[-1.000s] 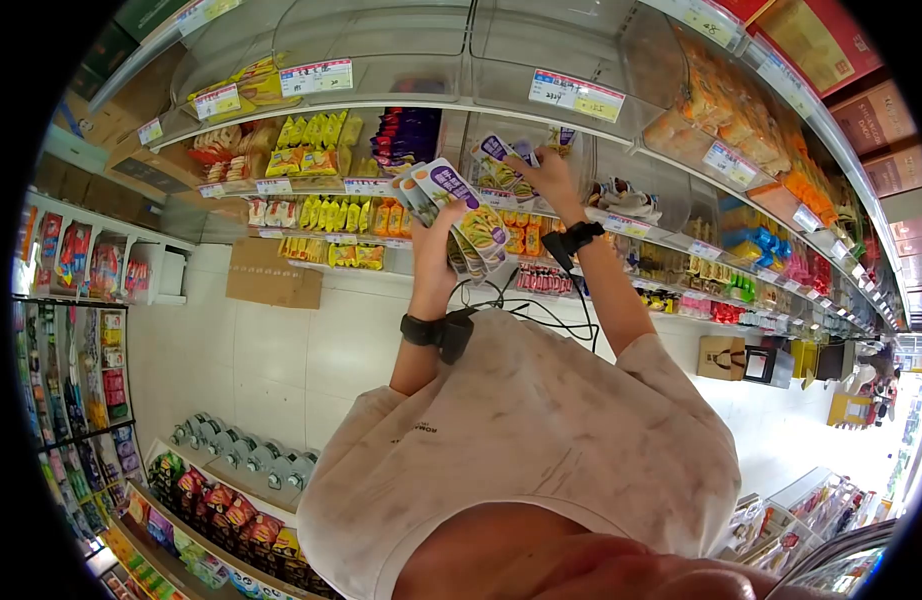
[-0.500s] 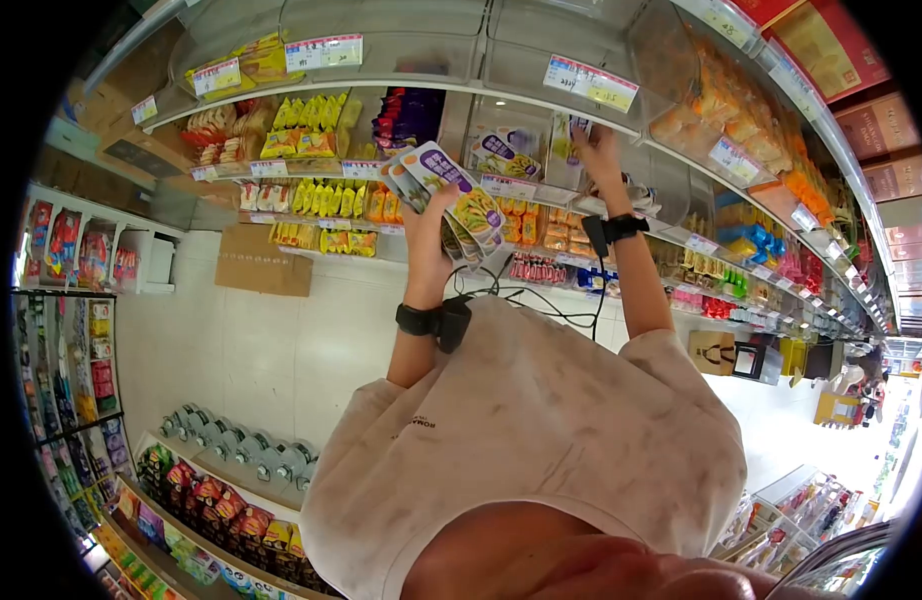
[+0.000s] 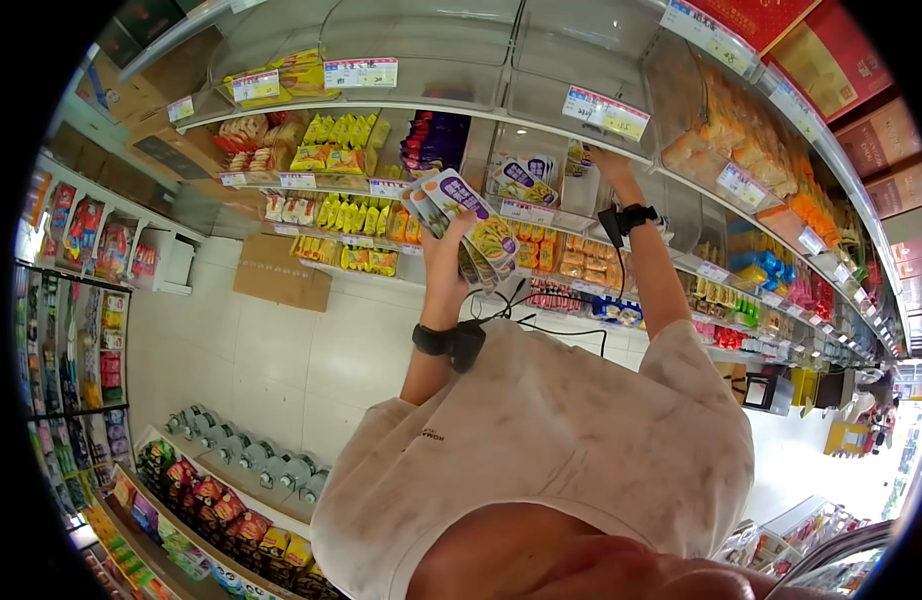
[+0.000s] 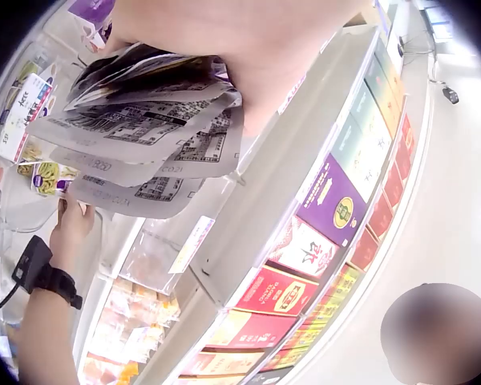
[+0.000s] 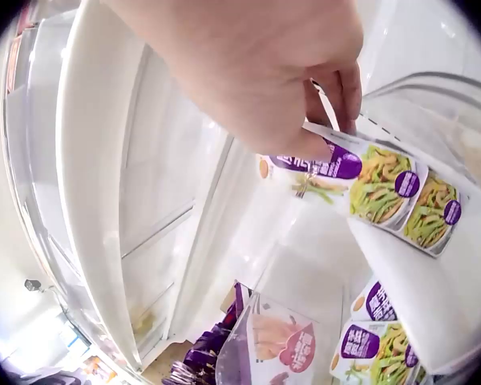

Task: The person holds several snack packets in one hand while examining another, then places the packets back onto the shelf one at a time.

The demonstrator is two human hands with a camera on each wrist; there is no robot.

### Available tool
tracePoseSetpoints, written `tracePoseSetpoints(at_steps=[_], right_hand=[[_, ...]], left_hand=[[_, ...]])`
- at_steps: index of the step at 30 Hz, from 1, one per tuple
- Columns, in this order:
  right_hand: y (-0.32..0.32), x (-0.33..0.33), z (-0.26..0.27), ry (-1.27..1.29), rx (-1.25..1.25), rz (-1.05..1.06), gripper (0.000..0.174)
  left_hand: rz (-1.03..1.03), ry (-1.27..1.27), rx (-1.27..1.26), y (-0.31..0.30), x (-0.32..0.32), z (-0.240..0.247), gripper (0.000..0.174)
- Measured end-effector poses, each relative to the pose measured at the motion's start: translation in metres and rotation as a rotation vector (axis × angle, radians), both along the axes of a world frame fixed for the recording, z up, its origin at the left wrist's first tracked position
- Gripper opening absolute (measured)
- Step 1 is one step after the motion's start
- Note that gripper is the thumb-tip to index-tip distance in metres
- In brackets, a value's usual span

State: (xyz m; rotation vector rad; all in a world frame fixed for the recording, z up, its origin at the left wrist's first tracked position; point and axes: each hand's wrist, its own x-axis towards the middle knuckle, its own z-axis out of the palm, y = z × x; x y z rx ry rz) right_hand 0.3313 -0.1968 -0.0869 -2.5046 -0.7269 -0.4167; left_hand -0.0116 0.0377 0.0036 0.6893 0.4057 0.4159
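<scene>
In the head view my left hand (image 3: 446, 258) grips a fanned stack of flat food packets (image 3: 493, 238) with purple labels and noodle-like pictures. Their printed grey backs (image 4: 176, 172) fill the upper part of the left wrist view. My right hand (image 3: 613, 170) reaches into a clear shelf bin and pinches similar packets (image 5: 381, 183) by their top edge, thumb in front, beside a white divider (image 5: 409, 273). More purple-labelled packets (image 5: 373, 353) lie in the compartment on the divider's other side.
Price tags (image 3: 606, 112) line the shelf edge above my right hand. Dark purple packets (image 3: 433, 142) and yellow packets (image 3: 336, 142) fill bins to the left. A cardboard box (image 3: 281, 272) sits on the floor, and black cables (image 3: 541, 325) hang before my shirt.
My right hand has moved rightward with its packets, from over the purple-packet bin into the compartment beside it. The left hand keeps its fanned stack in nearly the same place.
</scene>
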Motion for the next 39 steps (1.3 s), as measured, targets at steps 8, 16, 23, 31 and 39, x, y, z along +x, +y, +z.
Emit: tracePoseSetpoints(at_steps=[8, 16, 23, 31, 39], right_hand=[[-0.012, -0.003, -0.006, 0.066, -0.141, -0.042, 0.058], [-0.012, -0.022, -0.004, 0.003, -0.234, -0.030, 0.061], [-0.015, -0.020, -0.008, 0.000, -0.185, -0.077, 0.058], [-0.011, 0.011, -0.035, -0.119, -0.282, -0.132, 0.056], [0.003, 0.003, 0.005, -0.014, -0.352, -0.082, 0.062]], left_hand=[[0.001, -0.008, 0.026, 0.000, -0.001, -0.003, 0.056], [-0.031, -0.035, 0.061, -0.005, 0.000, 0.000, 0.050], [-0.005, -0.015, 0.055, -0.009, 0.002, 0.001, 0.043], [-0.007, 0.022, 0.040, -0.009, -0.001, 0.011, 0.043], [-0.062, 0.000, 0.030, -0.001, 0.003, -0.007, 0.048]])
